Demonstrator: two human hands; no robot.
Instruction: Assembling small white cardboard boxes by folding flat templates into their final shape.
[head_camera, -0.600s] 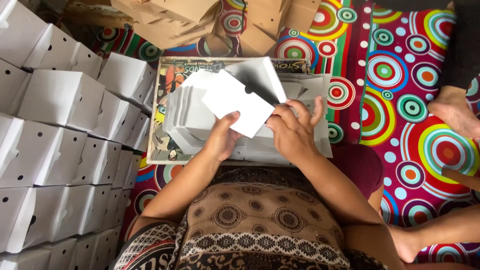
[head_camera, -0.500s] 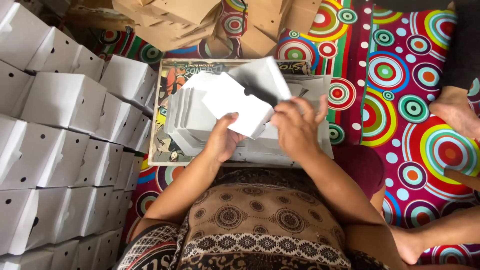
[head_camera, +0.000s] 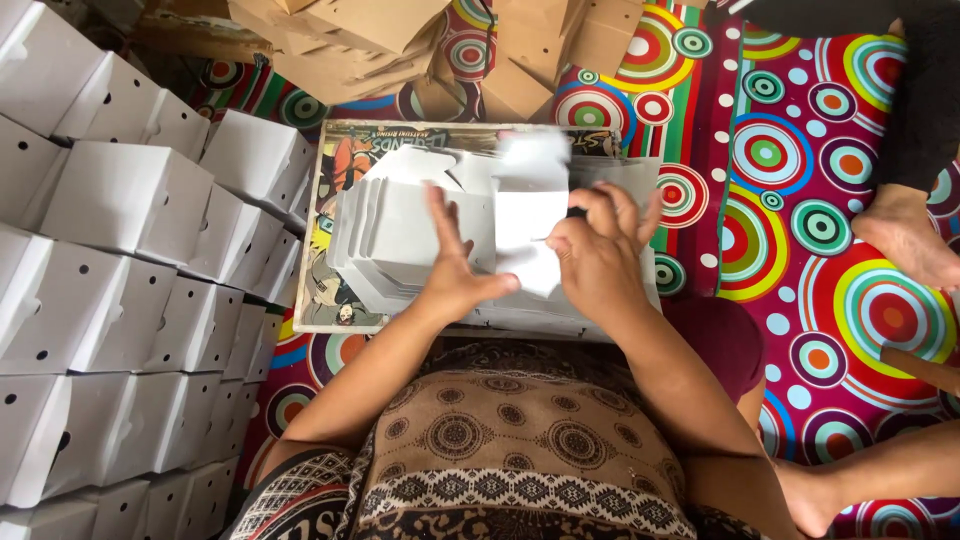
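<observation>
Between both hands I hold a white cardboard box blank (head_camera: 528, 222), partly folded and blurred by motion. My left hand (head_camera: 455, 268) presses its left side with fingers spread upward. My right hand (head_camera: 598, 252) grips its right side, fingers curled around the card. Beneath the hands lies a stack of flat white box blanks (head_camera: 395, 240) fanned out on a printed board (head_camera: 345, 160) that rests over my lap.
Several folded white boxes (head_camera: 130, 290) are stacked in rows on the left. Brown cardboard pieces (head_camera: 400, 40) lie piled at the top. A colourful circle-patterned mat (head_camera: 800, 180) covers the floor. Another person's foot (head_camera: 905, 235) and leg rest at the right.
The white blank went from a flat, tilted sheet to a narrower upright folded shape. My left hand opened its fingers against it, and my right hand closed around its right edge.
</observation>
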